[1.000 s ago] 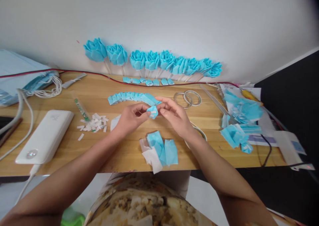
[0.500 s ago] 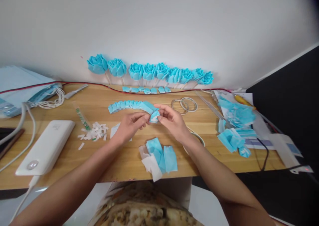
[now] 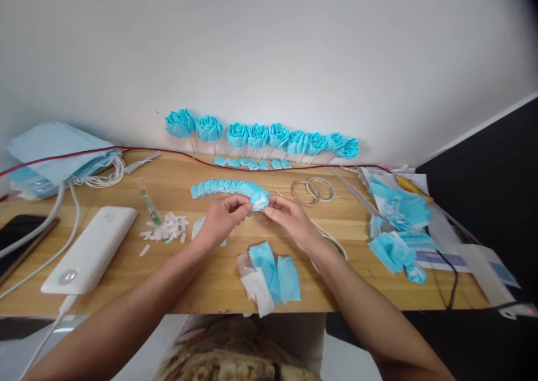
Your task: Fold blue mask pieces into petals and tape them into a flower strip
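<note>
Between my two hands is a small folded blue petal [image 3: 259,203] of mask-like fabric, with a white strip on its face. My left hand [image 3: 229,215] pinches its left edge; my right hand [image 3: 288,215] pinches the right edge. Just behind it, a curved row of folded blue petals [image 3: 218,186] lies on the table. Closer to me are loose blue and white fabric pieces [image 3: 269,274]. A pale piece [image 3: 197,227] is partly hidden by my left hand. Left of that lies a pile of small white strips [image 3: 168,227].
Several blue fabric flowers [image 3: 256,136] on sticks lean along the wall, with small petals [image 3: 252,164] in front. Two tape rings [image 3: 313,191] lie right of centre. A white power bank [image 3: 90,249] and stacked masks [image 3: 63,151] stand left; fabric scraps [image 3: 397,252] lie right.
The view has tilted slightly, so the table sits lower in the picture. Both hands still hold the petal, now turned so its white strip faces up, and my right fingers have shifted toward its edge.
</note>
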### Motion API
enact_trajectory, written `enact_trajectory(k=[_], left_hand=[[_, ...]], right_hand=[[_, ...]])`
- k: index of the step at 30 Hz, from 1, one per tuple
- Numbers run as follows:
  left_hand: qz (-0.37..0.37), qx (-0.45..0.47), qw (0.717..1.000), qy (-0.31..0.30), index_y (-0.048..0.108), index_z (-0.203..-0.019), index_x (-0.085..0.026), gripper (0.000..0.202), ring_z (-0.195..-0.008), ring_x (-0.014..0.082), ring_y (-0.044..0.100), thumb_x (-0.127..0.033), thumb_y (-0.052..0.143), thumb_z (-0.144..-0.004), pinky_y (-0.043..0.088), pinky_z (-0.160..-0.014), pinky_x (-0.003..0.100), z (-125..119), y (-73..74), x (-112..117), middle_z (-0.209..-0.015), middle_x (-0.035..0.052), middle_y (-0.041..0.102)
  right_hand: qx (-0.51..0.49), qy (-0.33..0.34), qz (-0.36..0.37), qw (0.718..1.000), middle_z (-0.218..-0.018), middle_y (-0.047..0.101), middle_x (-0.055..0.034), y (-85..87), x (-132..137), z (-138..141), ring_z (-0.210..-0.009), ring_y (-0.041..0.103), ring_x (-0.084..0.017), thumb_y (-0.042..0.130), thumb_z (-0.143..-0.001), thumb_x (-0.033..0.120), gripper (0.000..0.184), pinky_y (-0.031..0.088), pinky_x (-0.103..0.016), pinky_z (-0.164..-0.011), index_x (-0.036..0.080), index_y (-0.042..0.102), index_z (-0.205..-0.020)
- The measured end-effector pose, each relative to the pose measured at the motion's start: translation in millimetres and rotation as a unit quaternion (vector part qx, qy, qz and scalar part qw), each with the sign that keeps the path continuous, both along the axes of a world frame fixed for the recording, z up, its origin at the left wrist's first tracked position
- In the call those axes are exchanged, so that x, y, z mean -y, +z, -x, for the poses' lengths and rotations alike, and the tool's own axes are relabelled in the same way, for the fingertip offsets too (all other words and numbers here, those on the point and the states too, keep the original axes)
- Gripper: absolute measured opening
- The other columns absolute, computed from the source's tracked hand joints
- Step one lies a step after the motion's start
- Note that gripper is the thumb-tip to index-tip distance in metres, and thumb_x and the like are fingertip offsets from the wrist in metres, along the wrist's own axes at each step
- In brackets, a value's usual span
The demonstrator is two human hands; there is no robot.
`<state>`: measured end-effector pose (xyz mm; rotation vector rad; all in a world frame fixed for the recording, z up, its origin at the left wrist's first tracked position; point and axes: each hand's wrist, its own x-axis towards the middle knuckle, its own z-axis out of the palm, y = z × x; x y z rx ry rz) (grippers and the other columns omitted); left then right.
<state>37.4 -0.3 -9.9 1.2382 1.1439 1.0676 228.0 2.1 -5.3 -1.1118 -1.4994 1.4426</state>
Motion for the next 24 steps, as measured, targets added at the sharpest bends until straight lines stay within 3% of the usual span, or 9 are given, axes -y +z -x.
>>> enact_trajectory(k=[4, 12, 17, 21, 24], left_hand=[[-0.002, -0.007, 1.0, -0.017, 0.063, -0.067, -0.016, 0.023, -0.057, 0.0093, 0.047, -0.038, 0.07, -0.073, 0.039, -0.058, 0.024, -0.5, -3.1, 0.4, -0.064, -0.0018, 0.058], [-0.017, 0.01, 0.999, -0.043, 0.063, -0.074, -0.016, 0.033, -0.062, 0.0121, 0.052, -0.048, 0.063, -0.083, 0.044, -0.059, 0.025, 0.8, 3.0, 2.7, -0.071, 0.0016, 0.061], [0.006, -0.037, 0.998, -0.059, 0.062, -0.077, -0.017, 0.032, -0.06, 0.012, 0.05, -0.048, 0.069, -0.076, 0.043, -0.058, 0.025, -0.7, 7.1, 2.8, -0.067, -0.0006, 0.058], [0.008, -0.032, 0.998, -0.05, 0.058, -0.07, -0.018, 0.029, -0.056, 0.0104, 0.046, -0.044, 0.071, -0.072, 0.038, -0.056, 0.024, -1.4, 3.8, 1.0, -0.061, -0.0026, 0.053], [0.0, -0.035, 0.998, -0.049, 0.06, -0.07, -0.017, 0.027, -0.056, 0.0101, 0.044, -0.042, 0.071, -0.072, 0.036, -0.055, 0.024, -1.3, 1.3, 0.6, -0.06, -0.0029, 0.052]], right_hand=[[0.04, -0.023, -0.031, 0.998, -0.066, 0.045, 0.0048, -2.1, 0.1, 1.7, -0.063, 0.042, -0.011, 0.067, -0.081, 0.04, 0.027, 0.032, -0.027, -0.061, 0.02, 0.053, -0.07], [0.076, -0.023, -0.065, 0.995, -0.064, 0.041, 0.0054, -1.8, -1.6, 0.2, -0.061, 0.038, -0.011, 0.062, -0.08, 0.038, 0.027, 0.029, -0.027, -0.059, 0.021, 0.046, -0.066], [0.083, -0.021, -0.079, 0.993, -0.064, 0.041, 0.005, -0.1, 0.4, 2.6, -0.06, 0.038, -0.01, 0.061, -0.081, 0.036, 0.025, 0.03, -0.026, -0.058, 0.02, 0.048, -0.066], [0.078, 0.013, -0.069, 0.994, -0.066, 0.054, 0.0019, 1.4, -0.4, -3.2, -0.065, 0.049, -0.013, 0.061, -0.086, 0.04, 0.025, 0.037, -0.028, -0.062, 0.019, 0.062, -0.071], [0.037, -0.011, -0.05, 0.998, -0.084, 0.069, -0.0027, 0.7, -2.8, -8.7, -0.08, 0.062, -0.017, 0.058, -0.09, 0.043, 0.028, 0.047, -0.031, -0.074, 0.021, 0.072, -0.098]])
